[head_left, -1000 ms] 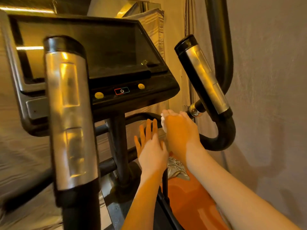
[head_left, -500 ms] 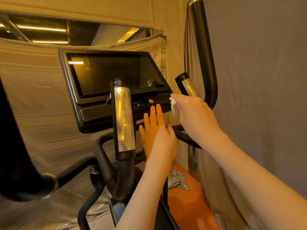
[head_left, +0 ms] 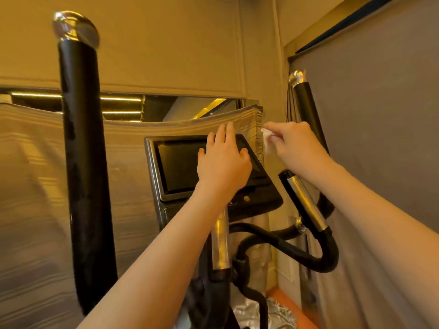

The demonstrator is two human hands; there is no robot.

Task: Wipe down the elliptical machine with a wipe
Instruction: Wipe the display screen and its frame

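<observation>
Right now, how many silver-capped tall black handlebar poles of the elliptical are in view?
2. One tall pole stands at the left, near the camera. The other pole rises at the right, behind the right hand holding the wipe. None seems hidden.

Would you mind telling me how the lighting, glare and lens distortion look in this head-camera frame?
Head view: warm amber light tints everything; bright glare sits on the chrome cap of the tall left handlebar; wide-angle distortion bows that bar; the right hand and its wipe look slightly soft, the left hand is sharper before the dark console screen.
</observation>
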